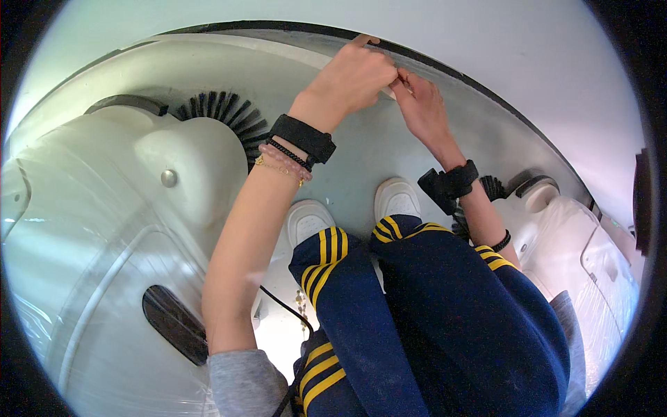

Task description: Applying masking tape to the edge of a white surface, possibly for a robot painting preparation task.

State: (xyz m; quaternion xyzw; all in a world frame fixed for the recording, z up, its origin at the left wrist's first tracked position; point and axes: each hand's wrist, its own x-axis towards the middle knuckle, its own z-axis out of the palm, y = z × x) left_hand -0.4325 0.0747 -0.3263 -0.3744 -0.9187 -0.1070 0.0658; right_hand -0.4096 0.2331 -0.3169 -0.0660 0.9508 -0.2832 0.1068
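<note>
Ahead of my shoes, both hands meet low down by the wall's dark bottom edge (pixel 462 75). A long pale strip (pixel 278 46), perhaps tape, curves along the floor beside that edge and passes beneath my left hand (pixel 358 78). That hand is closed, with one finger reaching onto the dark edge. My right hand (pixel 422 110) pinches with thumb and fingers right against the left hand. A short pale piece, seemingly the same strip, shows between the hands. The fingertips partly hide what they hold.
A large white machine (pixel 104 208) in clear plastic film, with a black-bristled brush (pixel 229 118), stands at the left. A similar wrapped machine (pixel 573 257) is at the right. The white wall (pixel 549 83) rises ahead. A black cable (pixel 286 306) hangs beside my legs.
</note>
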